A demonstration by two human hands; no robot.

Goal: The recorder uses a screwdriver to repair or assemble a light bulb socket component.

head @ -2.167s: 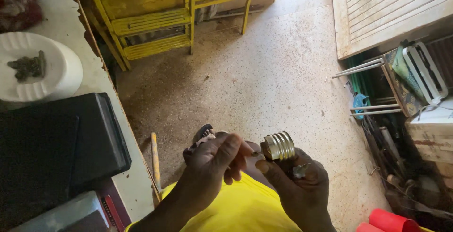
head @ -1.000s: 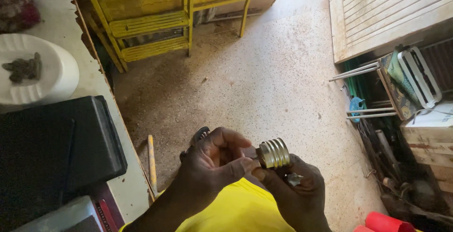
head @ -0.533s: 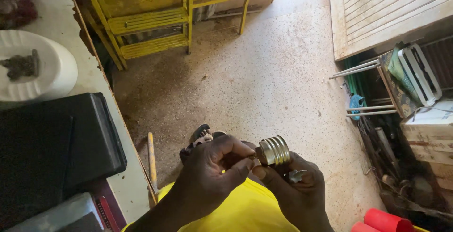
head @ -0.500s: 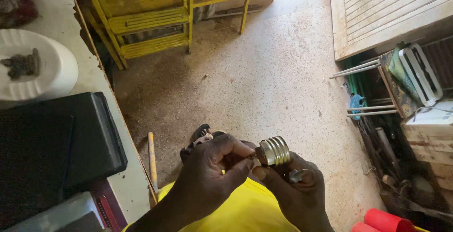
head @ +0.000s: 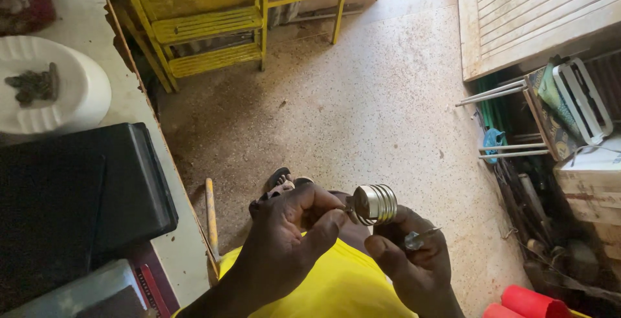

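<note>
Ribbed silver metal screw cap [head: 375, 203] held over the speckled floor [head: 362, 111]: right hand [head: 414, 260] fingers clamped around it, left hand [head: 291, 240] fingers pinched at its flat end.

Above and left of the hand: yellow slatted bench [head: 207, 23] on speckled floor [head: 362, 111]. Far left: white ribbed dish [head: 71, 91] holding dark scraps, black case [head: 97, 195] just below. Up and right: pale wooden slatted panel [head: 537, 14]. Low right: red tube [head: 530, 302]. Close left: wooden handle [head: 211, 218].
</note>
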